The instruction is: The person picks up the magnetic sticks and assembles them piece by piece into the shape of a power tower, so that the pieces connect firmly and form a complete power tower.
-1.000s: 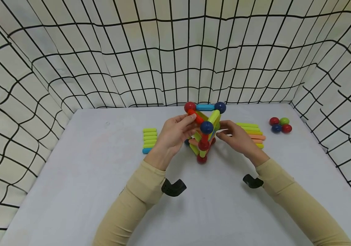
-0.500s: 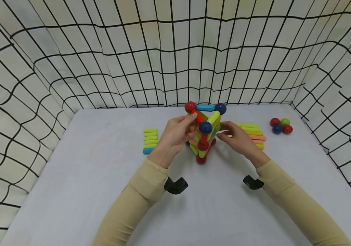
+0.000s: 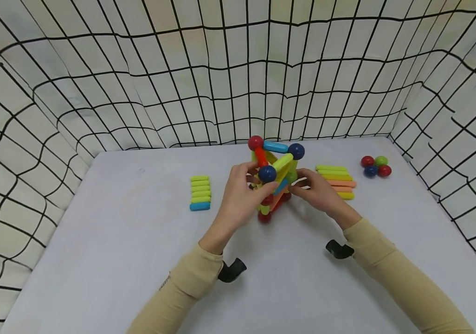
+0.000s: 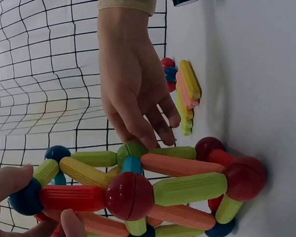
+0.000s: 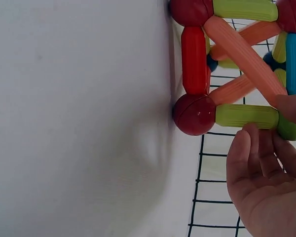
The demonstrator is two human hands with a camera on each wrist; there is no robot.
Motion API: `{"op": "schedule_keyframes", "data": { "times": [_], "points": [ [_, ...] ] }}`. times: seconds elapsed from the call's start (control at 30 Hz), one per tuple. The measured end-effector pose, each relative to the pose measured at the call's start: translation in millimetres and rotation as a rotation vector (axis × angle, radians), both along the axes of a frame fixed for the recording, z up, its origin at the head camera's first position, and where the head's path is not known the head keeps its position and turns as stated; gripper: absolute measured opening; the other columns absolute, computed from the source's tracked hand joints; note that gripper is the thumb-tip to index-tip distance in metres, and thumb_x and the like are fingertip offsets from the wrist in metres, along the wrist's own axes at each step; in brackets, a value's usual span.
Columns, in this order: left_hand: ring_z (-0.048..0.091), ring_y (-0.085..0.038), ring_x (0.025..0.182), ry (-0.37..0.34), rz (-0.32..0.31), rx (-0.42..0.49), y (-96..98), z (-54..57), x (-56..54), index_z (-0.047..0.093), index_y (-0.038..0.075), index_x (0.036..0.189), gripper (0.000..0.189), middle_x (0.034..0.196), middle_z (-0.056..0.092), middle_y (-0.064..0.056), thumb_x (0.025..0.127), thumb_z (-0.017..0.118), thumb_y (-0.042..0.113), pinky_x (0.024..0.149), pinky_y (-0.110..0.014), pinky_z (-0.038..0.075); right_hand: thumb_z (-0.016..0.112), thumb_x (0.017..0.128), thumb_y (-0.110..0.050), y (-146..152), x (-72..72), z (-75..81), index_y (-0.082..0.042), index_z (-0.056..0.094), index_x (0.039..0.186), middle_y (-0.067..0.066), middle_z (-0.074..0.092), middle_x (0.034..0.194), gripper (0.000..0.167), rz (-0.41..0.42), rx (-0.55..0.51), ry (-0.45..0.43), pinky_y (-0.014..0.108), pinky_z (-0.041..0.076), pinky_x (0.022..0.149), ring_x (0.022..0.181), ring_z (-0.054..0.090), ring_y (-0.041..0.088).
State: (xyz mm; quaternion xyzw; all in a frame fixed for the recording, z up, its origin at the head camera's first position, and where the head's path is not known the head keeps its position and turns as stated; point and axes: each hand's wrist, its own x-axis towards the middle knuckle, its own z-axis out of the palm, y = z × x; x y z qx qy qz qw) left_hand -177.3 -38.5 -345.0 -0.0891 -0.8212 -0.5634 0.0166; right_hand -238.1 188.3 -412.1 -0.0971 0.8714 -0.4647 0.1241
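A tower of toy building rods and balls (image 3: 281, 162) stands on the white table, with a blue rod (image 3: 276, 147) across its far top edge. My left hand (image 3: 240, 195) grips the near top corner. In the left wrist view its thumb lies on a dark blue ball (image 4: 25, 197), and a fingertip shows by the red rod (image 4: 71, 198). On the tower's right side, my right hand (image 3: 315, 191) holds a middle joint. Its thumb and fingertips are at a green ball (image 5: 291, 127) and the green rod (image 5: 246, 116), in the right wrist view.
Several green rods (image 3: 200, 188) and one blue rod (image 3: 200, 206) lie in a row left of the tower. Green, yellow and salmon rods (image 3: 340, 183) lie to the right. Beyond them sit loose balls (image 3: 370, 171). Black netting (image 3: 238, 83) encloses the table.
My left hand has shifted from the red top rod down to the blue ball corner. That corner has swung slightly left. My right hand stays at the tower's right side.
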Motion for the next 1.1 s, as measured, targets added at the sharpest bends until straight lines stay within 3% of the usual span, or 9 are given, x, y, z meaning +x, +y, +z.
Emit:
{"op": "schedule_keyframes", "data": {
  "times": [0.23, 0.4, 0.47, 0.53, 0.67, 0.73, 0.8, 0.9, 1.1],
  "points": [
    [0.053, -0.024, 0.115, -0.022, 0.003, -0.005, -17.9, -0.6, -13.2, 0.053, 0.002, 0.134, 0.044, 0.125, 0.050, -0.010, 0.094, 0.065, 0.017, 0.090, -0.036, 0.053, 0.065, 0.095, -0.020, 4, 7.7, -0.7, -0.006, 0.057, 0.126, 0.010, 0.060, 0.122, 0.036, 0.099, -0.051, 0.018, 0.044, 0.051, 0.094, 0.114, 0.056, 0.029],
    [0.053, -0.024, 0.117, -0.038, -0.067, -0.043, -32.0, -0.5, -19.5, 0.051, 0.004, 0.137, 0.044, 0.129, 0.054, -0.009, 0.094, 0.060, 0.011, 0.094, -0.038, 0.051, 0.064, 0.095, -0.023, 10, 12.0, -5.5, -0.008, 0.059, 0.125, 0.007, 0.062, 0.120, 0.033, 0.138, -0.035, 0.034, 0.043, 0.051, 0.093, 0.113, 0.057, 0.027],
    [0.055, -0.025, 0.116, -0.024, -0.108, -0.125, -43.4, -3.6, -19.5, 0.051, 0.002, 0.136, 0.043, 0.129, 0.056, -0.010, 0.094, 0.059, 0.009, 0.096, -0.039, 0.050, 0.063, 0.096, -0.025, 11, 13.2, -9.0, -0.010, 0.059, 0.125, 0.007, 0.062, 0.120, 0.033, 0.151, -0.009, 0.033, 0.041, 0.051, 0.092, 0.113, 0.057, 0.027],
    [0.057, -0.026, 0.114, -0.003, -0.133, -0.265, -58.6, -10.5, -18.3, 0.054, 0.001, 0.133, 0.039, 0.126, 0.059, -0.012, 0.095, 0.059, 0.010, 0.096, -0.041, 0.049, 0.063, 0.096, -0.025, 13, 14.3, -12.1, -0.009, 0.059, 0.124, 0.009, 0.062, 0.121, 0.032, 0.170, 0.003, 0.026, 0.039, 0.052, 0.090, 0.112, 0.058, 0.028],
    [0.059, -0.030, 0.108, 0.026, -0.139, -0.618, -95.1, -34.1, -15.5, 0.063, -0.002, 0.121, 0.030, 0.117, 0.062, -0.015, 0.093, 0.065, 0.009, 0.092, -0.044, 0.050, 0.062, 0.097, -0.026, 13, 14.9, -15.7, -0.007, 0.058, 0.124, 0.012, 0.060, 0.124, 0.033, 0.200, 0.012, -0.007, 0.034, 0.053, 0.087, 0.113, 0.059, 0.030],
    [0.059, -0.032, 0.106, 0.022, -0.131, -0.742, -111.0, -47.0, -15.5, 0.067, -0.004, 0.113, 0.025, 0.113, 0.062, -0.016, 0.090, 0.067, 0.005, 0.091, -0.044, 0.050, 0.062, 0.097, -0.027, 13, 14.3, -16.3, -0.007, 0.057, 0.126, 0.013, 0.059, 0.125, 0.035, 0.199, 0.020, -0.017, 0.034, 0.054, 0.086, 0.113, 0.058, 0.030],
    [0.059, -0.033, 0.104, 0.019, -0.119, -0.810, -122.8, -58.1, -16.3, 0.070, -0.004, 0.107, 0.020, 0.109, 0.061, -0.016, 0.088, 0.068, 0.001, 0.091, -0.044, 0.050, 0.061, 0.097, -0.027, 14, 13.5, -16.6, -0.007, 0.056, 0.128, 0.013, 0.058, 0.127, 0.037, 0.202, 0.028, -0.026, 0.035, 0.053, 0.087, 0.114, 0.058, 0.030],
    [0.058, -0.034, 0.102, 0.028, -0.106, -0.841, -131.3, -69.4, -17.9, 0.070, -0.004, 0.102, 0.017, 0.106, 0.061, -0.017, 0.085, 0.070, -0.004, 0.090, -0.044, 0.050, 0.062, 0.097, -0.027, 13, 12.1, -16.1, -0.007, 0.055, 0.130, 0.013, 0.058, 0.128, 0.039, 0.205, 0.034, -0.039, 0.037, 0.053, 0.088, 0.114, 0.057, 0.031],
    [0.057, -0.031, 0.085, 0.075, -0.062, -0.957, -128.9, -74.8, -18.7, 0.063, -0.004, 0.097, 0.013, 0.093, 0.059, -0.015, 0.085, 0.069, -0.004, 0.076, -0.042, 0.052, 0.062, 0.096, -0.027, 9, 9.7, -16.0, -0.006, 0.055, 0.130, 0.014, 0.058, 0.128, 0.040, 0.219, 0.037, -0.050, 0.038, 0.053, 0.089, 0.114, 0.057, 0.031]
  ]
}}
